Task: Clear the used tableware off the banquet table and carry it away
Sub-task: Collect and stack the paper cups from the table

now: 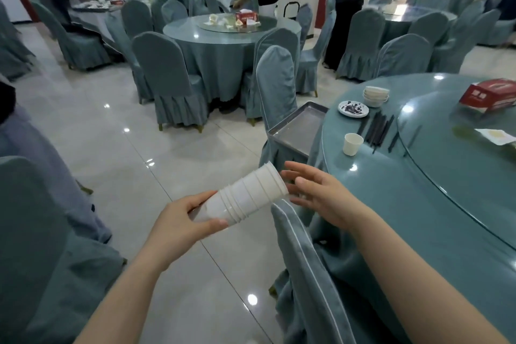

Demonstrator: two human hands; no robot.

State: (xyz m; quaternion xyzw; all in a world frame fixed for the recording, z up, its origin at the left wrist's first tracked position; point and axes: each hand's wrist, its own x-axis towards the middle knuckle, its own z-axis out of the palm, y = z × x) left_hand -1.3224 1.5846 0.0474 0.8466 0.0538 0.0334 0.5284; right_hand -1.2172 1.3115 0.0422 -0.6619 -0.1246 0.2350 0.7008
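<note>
1. Teal cloth covered the banquet table [418, 204] at the right, and a chair back [304, 260] in the same fabric stood between the person and its edge.
2. A metal tray [296, 128] rested on a second covered chair [276, 84] just beside the table.
3. The left hand [178, 223] gripped the narrow end of a tilted stack of white paper cups [245, 195], thumb and fingers curled round it, out over the glossy tiled floor.
4. The right hand [318, 195] hovered at the stack's wide mouth, fingers straight and spread, holding nothing.
5. On the table lay one lone paper cup [352, 144], one small soiled plate [353, 109], one stack of white bowls [375, 96], a loose bundle of black chopsticks [379, 128] and one red tissue box [488, 95].
6. A round glass turntable [458, 154] sat on top.
</note>
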